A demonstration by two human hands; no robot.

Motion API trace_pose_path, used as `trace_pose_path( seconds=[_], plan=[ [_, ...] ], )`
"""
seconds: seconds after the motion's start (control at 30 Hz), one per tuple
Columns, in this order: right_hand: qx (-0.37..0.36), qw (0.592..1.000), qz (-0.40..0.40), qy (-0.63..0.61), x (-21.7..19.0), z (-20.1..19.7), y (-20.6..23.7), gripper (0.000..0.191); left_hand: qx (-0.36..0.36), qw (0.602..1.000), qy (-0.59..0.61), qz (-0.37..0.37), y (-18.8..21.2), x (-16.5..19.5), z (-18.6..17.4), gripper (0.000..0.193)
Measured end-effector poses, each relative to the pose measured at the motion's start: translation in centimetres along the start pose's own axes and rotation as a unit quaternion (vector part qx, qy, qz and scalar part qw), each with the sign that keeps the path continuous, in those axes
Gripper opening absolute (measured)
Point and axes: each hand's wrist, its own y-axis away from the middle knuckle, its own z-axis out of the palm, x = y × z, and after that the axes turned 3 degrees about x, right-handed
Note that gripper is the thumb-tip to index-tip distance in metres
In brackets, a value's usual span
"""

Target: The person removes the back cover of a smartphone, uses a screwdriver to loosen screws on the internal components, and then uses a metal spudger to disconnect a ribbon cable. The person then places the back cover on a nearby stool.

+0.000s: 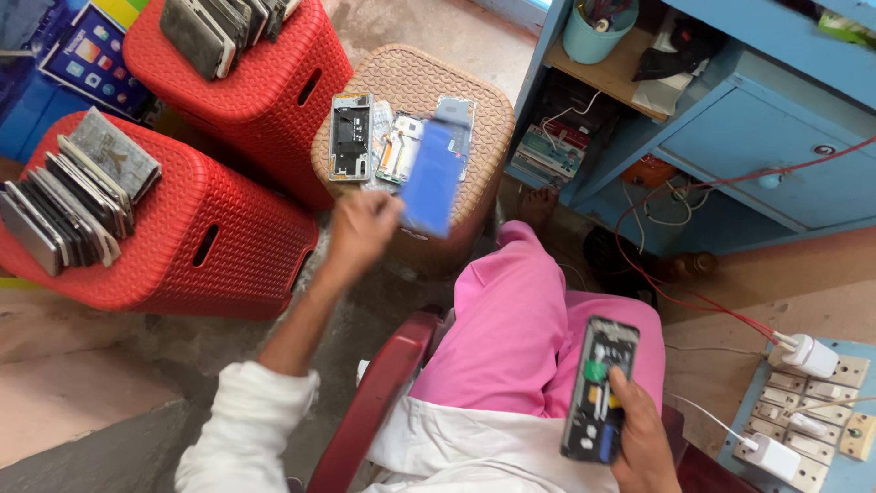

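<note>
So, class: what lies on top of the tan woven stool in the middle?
On the tan stool lie opened phone bodies with their insides showing. The blue back cover in the left hand hides part of them and the stool top.

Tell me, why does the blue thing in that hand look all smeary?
In the head view, the blue panel in the left hand is streaked with motion blur; the opened phone in the right hand and the red stools look sharp, under soft, even light.
</note>
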Motion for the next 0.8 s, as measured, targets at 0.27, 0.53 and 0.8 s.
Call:
trace_pose_path(
  seconds=[0.27,0.53,0.8],
  plan=[
    [-0.047,0.998,-0.041,-0.023,-2.7,11.1,-1.5,0.033,-0.228,0.963,0.1,0.107,10.8,9.7,2.8,0.022],
    [0.022,0.998,-0.064,0.021,-2.4,9.0,-1.5,0.031,-0.233,0.943,0.063,0.23,5.8,5.7,4.7,0.017],
    [0.045,0.998,-0.044,0.03,-1.1,3.2,0.9,0.034,-0.147,0.893,-0.292,0.308,-6.0,-2.2,9.0,0.012]
  ],
)
